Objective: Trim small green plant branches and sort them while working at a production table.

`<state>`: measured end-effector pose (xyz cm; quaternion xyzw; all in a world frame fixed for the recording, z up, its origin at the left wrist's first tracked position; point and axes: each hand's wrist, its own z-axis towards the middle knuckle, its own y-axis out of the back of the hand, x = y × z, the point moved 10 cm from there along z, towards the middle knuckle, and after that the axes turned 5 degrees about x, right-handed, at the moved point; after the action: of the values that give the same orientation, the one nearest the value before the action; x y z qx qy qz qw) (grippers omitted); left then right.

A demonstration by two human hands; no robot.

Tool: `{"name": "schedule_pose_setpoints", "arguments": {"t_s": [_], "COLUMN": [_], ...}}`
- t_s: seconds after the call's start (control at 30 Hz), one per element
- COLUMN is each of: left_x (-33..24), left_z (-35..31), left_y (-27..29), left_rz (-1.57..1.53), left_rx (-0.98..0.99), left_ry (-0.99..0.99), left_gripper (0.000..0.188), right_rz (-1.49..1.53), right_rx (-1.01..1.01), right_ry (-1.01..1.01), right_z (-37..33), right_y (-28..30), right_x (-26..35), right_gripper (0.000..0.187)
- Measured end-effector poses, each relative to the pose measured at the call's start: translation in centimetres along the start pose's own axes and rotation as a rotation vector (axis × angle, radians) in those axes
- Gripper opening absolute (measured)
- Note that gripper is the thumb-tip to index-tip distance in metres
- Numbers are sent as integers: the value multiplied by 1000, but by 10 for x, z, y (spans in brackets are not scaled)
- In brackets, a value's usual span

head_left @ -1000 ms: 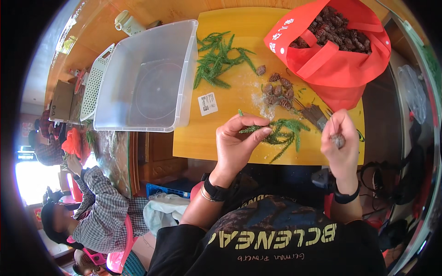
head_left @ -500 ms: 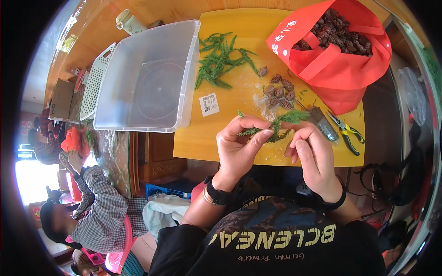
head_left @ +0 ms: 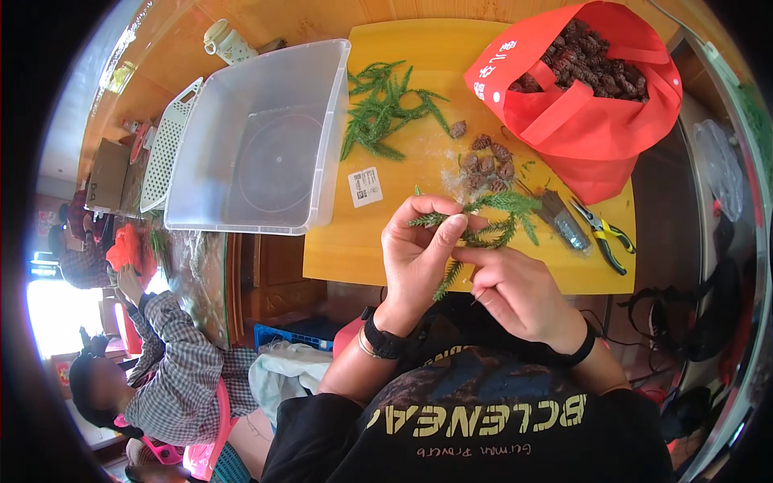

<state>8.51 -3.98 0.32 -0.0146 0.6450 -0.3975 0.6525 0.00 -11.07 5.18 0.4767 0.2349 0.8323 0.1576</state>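
Note:
My left hand (head_left: 419,253) pinches a bunch of green fir-like sprigs (head_left: 491,221) above the near edge of the yellow board (head_left: 419,173). My right hand (head_left: 515,294) is just below the bunch, fingers closed on the lower stem of a sprig with something thin between them. A small pile of brown cones (head_left: 487,165) lies on the board just beyond the sprigs. Yellow-handled pliers (head_left: 604,233) lie to the right of my hands.
A red bag (head_left: 596,129) full of brown cones stands at the far right. More green sprigs (head_left: 382,113) lie mid-board. A clear plastic bin (head_left: 266,145) stands at left, with a white basket (head_left: 165,149) beside it. A person in a checked shirt (head_left: 173,362) sits at lower left.
My right hand came from the pliers' side at right over to the sprig bunch and now grips its lower stem. The left hand kept hold of the sprigs.

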Motion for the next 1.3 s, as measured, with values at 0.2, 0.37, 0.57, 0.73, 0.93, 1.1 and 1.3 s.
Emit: {"name": "schedule_pose_setpoints", "arguments": {"t_s": [0.2, 0.37, 0.57, 0.73, 0.93, 1.1, 1.3], "left_x": [-5, -22, -33, -32, -23, -26, -34], "left_z": [-1, -9, -6, -4, -6, -10, -14], "left_y": [-4, -6, -7, -13, -10, -14, -10], "left_rz": [11, 418, 309, 199, 56, 90, 315], "left_rx": [58, 96, 65, 93, 124, 179, 100], "left_ry": [-66, -223, -323, -280, -175, -212, -287], "left_gripper": [13, 14, 11, 15, 15, 13, 12], "right_rz": [122, 121, 188, 295, -166, -275, -292], "right_rx": [-76, -73, -289, -413, -323, -371, -337], "right_ry": [-64, -280, -200, -165, -160, -200, -222], "right_z": [-4, -4, -13, -14, -3, -3, 1], "right_y": [20, 27, 41, 42, 44, 43, 43], "right_x": [5, -1, -1, -8, 3, 4, 7], "right_gripper": [10, 23, 29, 26, 25, 26, 27]}}
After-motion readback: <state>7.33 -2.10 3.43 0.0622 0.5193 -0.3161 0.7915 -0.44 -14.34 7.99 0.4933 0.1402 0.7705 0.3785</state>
